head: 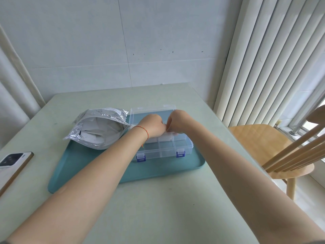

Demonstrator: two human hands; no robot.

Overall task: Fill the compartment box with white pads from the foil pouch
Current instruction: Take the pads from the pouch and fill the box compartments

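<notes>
A clear compartment box [182, 144] with blue latches sits open on a teal tray [158, 169], its lid [153, 111] lying flat behind it. The open silver foil pouch [98, 127] lies to its left with white pads [100, 132] showing inside. My left hand [153, 126] and my right hand [177, 121] meet over the box's back compartments, fingers curled, pinching a white pad [169, 135] that is mostly hidden under them. The front compartments look bare.
A phone [12, 162] lies at the table's left edge. A wooden chair [263, 143] stands to the right of the table. White vertical blinds [272, 59] hang at the right, and a wall is behind the table.
</notes>
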